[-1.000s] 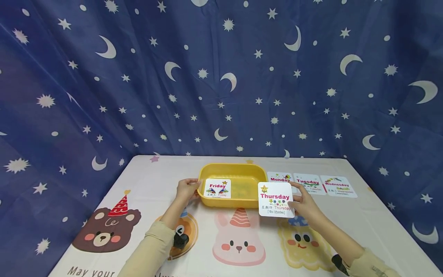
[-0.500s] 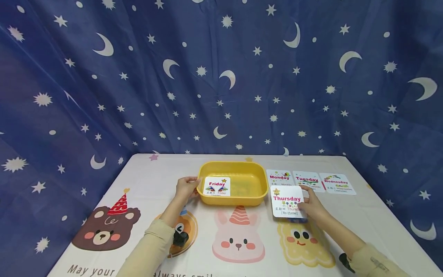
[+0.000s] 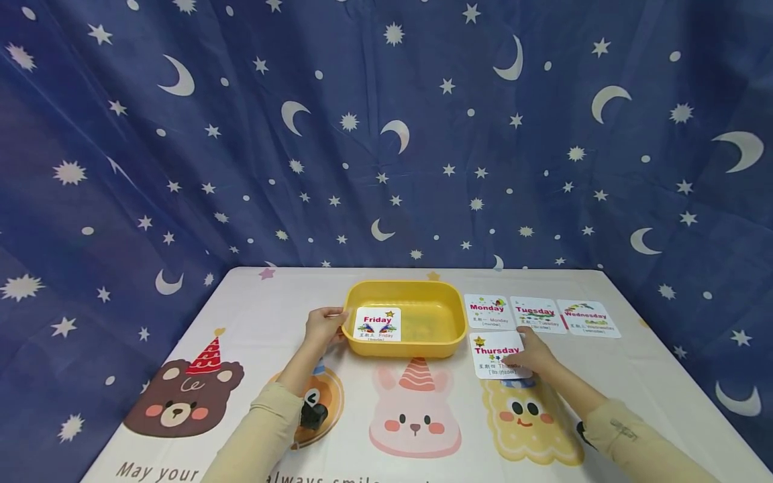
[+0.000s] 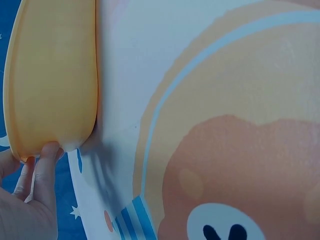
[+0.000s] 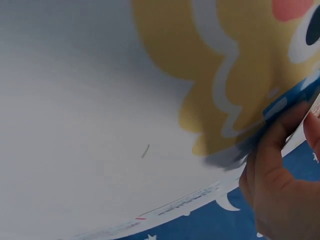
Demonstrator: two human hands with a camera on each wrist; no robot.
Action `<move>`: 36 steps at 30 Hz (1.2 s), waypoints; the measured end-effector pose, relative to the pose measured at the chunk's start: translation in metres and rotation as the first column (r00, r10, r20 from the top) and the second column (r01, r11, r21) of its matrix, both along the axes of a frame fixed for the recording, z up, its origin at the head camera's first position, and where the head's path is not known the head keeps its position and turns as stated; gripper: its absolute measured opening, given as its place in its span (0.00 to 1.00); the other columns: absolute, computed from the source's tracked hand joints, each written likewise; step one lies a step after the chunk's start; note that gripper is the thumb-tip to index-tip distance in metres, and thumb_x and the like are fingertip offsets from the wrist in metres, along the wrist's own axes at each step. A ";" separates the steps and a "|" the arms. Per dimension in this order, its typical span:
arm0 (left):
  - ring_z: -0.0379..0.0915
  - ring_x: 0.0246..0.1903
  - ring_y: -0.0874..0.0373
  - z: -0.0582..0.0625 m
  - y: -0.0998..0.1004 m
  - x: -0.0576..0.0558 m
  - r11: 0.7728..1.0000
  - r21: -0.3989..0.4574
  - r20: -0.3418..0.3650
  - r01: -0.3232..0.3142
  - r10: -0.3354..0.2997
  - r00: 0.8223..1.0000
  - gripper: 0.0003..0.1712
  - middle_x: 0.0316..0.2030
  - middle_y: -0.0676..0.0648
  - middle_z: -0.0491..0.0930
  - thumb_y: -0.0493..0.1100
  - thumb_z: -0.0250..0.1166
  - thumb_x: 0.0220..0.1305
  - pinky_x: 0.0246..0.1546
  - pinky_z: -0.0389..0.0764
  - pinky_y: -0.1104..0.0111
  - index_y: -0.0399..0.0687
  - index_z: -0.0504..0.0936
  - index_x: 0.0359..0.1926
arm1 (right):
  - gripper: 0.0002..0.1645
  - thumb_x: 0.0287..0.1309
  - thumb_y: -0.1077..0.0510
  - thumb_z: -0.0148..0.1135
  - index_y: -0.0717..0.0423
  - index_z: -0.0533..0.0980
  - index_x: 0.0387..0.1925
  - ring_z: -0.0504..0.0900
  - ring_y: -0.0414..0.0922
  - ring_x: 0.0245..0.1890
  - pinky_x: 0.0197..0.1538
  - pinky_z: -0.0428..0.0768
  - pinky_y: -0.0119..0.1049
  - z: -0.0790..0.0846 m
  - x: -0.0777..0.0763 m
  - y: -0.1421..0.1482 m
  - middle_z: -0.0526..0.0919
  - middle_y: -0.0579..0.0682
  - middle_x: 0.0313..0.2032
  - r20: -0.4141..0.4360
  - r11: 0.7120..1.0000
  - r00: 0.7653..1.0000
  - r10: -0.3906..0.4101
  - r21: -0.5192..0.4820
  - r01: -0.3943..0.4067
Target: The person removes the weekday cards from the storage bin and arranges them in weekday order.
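Observation:
My left hand (image 3: 323, 327) grips the left end of a yellow plastic tray (image 3: 431, 323), thumb and fingers at its rim; the left wrist view shows the fingers (image 4: 47, 170) against the tray's outer wall. Inside the tray, on the left, leans a white "Friday" card (image 3: 377, 327). With my right hand (image 3: 536, 355) I pinch the right edge of a white "Thursday" card (image 3: 492, 352), which is low over the table just below the "Monday" card (image 3: 489, 313). The right wrist view catches only a sliver of that card beside my thumb (image 5: 314, 131).
Right of the tray, a "Tuesday" card (image 3: 536, 314) and a "Wednesday" card (image 3: 588, 318) continue the row from Monday. A white tablecloth (image 3: 272, 308) with cartoon animals covers the table. Behind it hangs a blue curtain (image 3: 338, 80) with moons and stars.
My right hand has carried the Thursday card rightward from the tray's corner and down under the Monday card, which shows more fully now. The left hand keeps its grip on the tray.

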State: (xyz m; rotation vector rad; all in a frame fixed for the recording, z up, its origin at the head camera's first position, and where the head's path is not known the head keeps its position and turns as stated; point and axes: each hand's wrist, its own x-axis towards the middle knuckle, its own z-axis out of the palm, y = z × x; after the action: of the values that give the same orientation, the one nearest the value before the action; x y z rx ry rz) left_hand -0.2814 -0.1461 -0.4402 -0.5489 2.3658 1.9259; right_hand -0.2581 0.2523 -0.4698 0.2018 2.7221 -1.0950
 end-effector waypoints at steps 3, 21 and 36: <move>0.74 0.21 0.62 0.000 0.000 0.000 1.000 -0.005 0.000 0.003 -0.003 1.000 0.17 0.40 0.37 0.79 0.40 0.61 0.64 0.26 0.82 0.72 0.35 0.77 0.52 | 0.51 0.47 0.60 0.69 0.75 0.51 0.65 0.68 0.69 0.55 0.61 0.69 0.60 0.001 0.001 -0.003 0.67 0.76 0.55 -0.033 0.991 0.999 0.036 0.129 -0.031; 0.73 0.21 0.63 0.001 0.001 -0.002 1.000 -0.006 -0.006 0.007 -0.007 1.000 0.17 0.38 0.39 0.79 0.40 0.60 0.65 0.26 0.82 0.71 0.35 0.77 0.52 | 0.48 0.47 0.49 0.71 0.76 0.57 0.57 0.71 0.66 0.46 0.52 0.77 0.56 0.005 0.001 0.004 0.63 0.78 0.50 -0.045 0.981 0.996 0.079 0.180 -0.069; 0.73 0.20 0.63 -0.001 0.000 -0.001 1.000 -0.008 0.003 0.009 -0.009 1.000 0.17 0.39 0.37 0.79 0.39 0.60 0.64 0.23 0.81 0.73 0.36 0.77 0.51 | 0.15 0.60 0.58 0.57 0.68 0.72 0.42 0.70 0.44 0.24 0.25 0.67 0.30 0.042 0.001 -0.024 0.74 0.54 0.26 -0.274 1.000 0.962 0.020 0.011 -0.017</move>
State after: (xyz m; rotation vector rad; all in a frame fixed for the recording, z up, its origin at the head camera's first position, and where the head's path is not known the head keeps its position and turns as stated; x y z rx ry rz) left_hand -0.2824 -0.1458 -0.4410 -0.5399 2.3713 1.9106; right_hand -0.2573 0.2286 -0.4277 0.0262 2.9628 -1.1857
